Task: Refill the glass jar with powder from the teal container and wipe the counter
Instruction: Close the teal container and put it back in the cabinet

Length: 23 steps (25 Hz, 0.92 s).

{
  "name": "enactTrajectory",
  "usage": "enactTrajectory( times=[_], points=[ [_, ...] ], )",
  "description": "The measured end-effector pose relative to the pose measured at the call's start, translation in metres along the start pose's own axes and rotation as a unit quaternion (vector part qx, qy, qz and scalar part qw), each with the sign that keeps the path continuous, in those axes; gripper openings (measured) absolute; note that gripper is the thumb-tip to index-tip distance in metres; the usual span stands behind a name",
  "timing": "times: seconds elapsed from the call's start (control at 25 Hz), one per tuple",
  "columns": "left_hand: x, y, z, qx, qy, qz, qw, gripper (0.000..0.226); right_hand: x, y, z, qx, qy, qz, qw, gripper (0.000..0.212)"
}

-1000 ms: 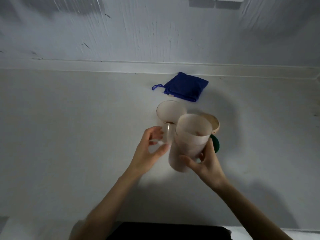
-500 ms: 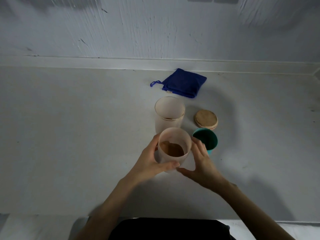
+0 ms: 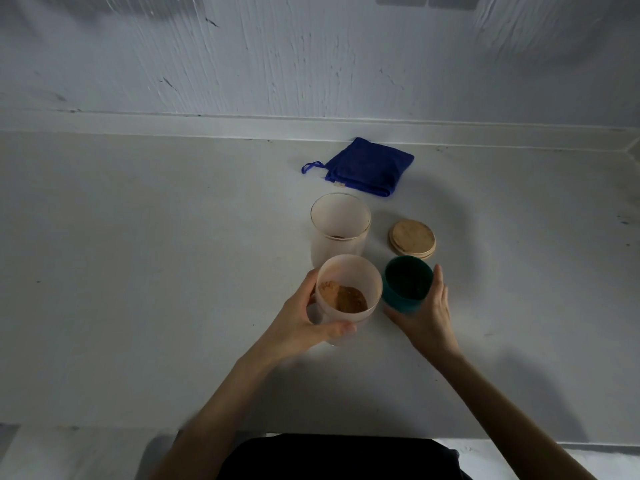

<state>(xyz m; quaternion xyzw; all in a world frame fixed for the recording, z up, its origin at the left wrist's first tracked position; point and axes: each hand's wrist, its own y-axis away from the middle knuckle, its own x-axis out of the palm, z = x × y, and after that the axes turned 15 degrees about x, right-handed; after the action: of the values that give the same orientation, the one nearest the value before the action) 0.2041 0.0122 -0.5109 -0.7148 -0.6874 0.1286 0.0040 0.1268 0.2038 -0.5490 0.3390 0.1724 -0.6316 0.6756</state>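
Frosted glass jar (image 3: 341, 223), wooden lid (image 3: 412, 236), blue cloth (image 3: 369, 166), matt counter (image 3: 138, 254)

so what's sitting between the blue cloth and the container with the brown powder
In the head view, the frosted glass jar stands between the blue cloth and the powder container that the left hand holds.

Dim, cool, bluish-grey light, low contrast. Soft broad shadows on counter (image 3: 138, 271) beyond and right of forearms; rounded shadow behind jars. Wall (image 3: 311, 57) unevenly lit, darker patches in upper corners. No glare. Wide-angle bend: counter's back edge curves, corners stretch. Slight softness at lower frame edge; black garment (image 3: 339, 457) lacks detail. Centre reasonably sharp, mildly grainy.
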Motion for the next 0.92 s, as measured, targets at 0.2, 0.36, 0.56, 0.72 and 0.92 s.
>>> enactTrajectory(
  times=[0.2, 0.36, 0.56, 0.72, 0.92],
  points=[
    [0.000, 0.001, 0.001, -0.001, 0.016, 0.000, 1.000, 0.060, 0.001, 0.004, 0.010, -0.005, -0.057, -0.021, 0.998, 0.086],
    [0.001, 0.001, 0.003, 0.008, 0.009, -0.006, 1.000, 0.065, -0.016, 0.017, 0.017, -0.085, -0.017, -0.003, 0.996, 0.088],
    [0.002, -0.001, 0.002, 0.008, 0.017, -0.011, 1.000, 0.061, -0.061, 0.024, 0.044, -0.229, 0.050, -0.026, 0.972, 0.093],
    [0.001, 0.000, 0.001, -0.002, 0.025, -0.015, 1.000, 0.062, -0.091, 0.024, 0.061, -0.335, 0.189, 0.035, 0.922, 0.103],
    [0.001, -0.001, -0.001, -0.027, 0.021, -0.013, 0.999, 0.063, -0.103, 0.026, 0.095, -0.366, 0.245, 0.138, 0.887, 0.104]
  ],
)
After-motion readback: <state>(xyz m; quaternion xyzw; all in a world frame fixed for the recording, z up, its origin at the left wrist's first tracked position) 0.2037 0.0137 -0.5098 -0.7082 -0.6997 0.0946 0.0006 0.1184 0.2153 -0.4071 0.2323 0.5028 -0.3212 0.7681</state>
